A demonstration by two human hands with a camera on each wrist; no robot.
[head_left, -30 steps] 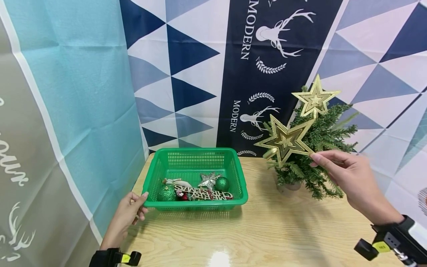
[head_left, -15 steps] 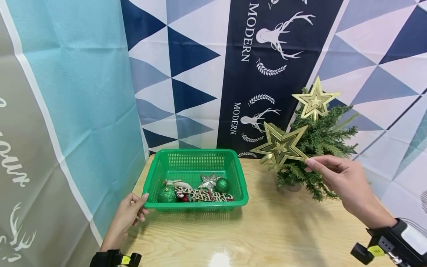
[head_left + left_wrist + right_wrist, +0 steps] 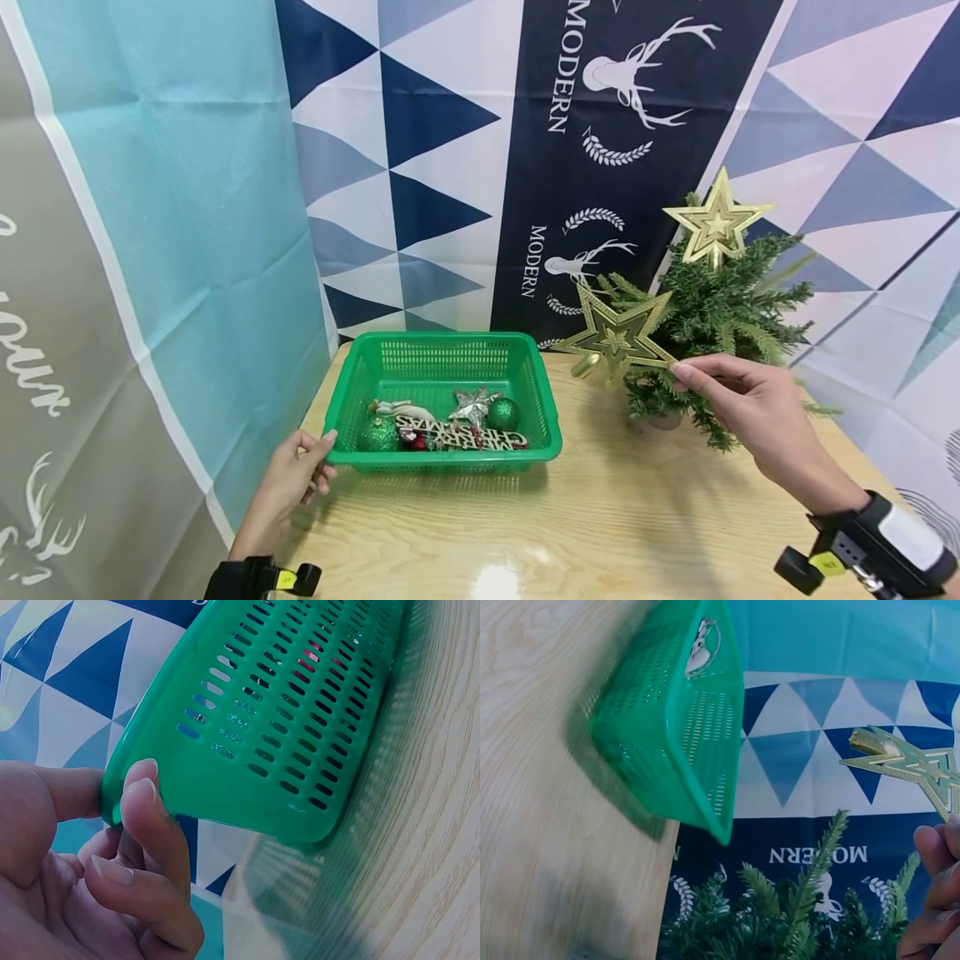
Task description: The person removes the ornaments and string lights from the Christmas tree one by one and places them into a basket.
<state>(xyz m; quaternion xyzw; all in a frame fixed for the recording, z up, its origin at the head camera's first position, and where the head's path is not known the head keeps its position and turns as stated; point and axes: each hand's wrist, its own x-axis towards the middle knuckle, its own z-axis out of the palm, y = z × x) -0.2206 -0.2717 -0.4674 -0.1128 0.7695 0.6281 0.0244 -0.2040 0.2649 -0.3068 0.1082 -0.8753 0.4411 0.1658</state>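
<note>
My right hand (image 3: 750, 408) pinches one point of a gold star tree topper (image 3: 617, 335) between thumb and fingers, in front of a small green Christmas tree (image 3: 738, 304). The topper's short tube (image 3: 874, 741) points away from the hand in the right wrist view. At the near left corner of a green plastic basket (image 3: 446, 457), my left hand (image 3: 292, 471) pinches the rim, thumb on one side and fingers curled on the other in the left wrist view. Inside lie green glitter balls (image 3: 502, 413), a silver star (image 3: 474, 406) and a Merry Christmas sign (image 3: 465, 436).
A second gold star (image 3: 717, 221) tops the tree, which stands at the right of the wooden table (image 3: 450, 525). Patterned cloth (image 3: 442, 167) hangs close behind the basket and along the left side.
My right hand has moved left and slightly down with the gold star topper, away from the tree toward the basket. The left hand keeps its hold on the rim.
</note>
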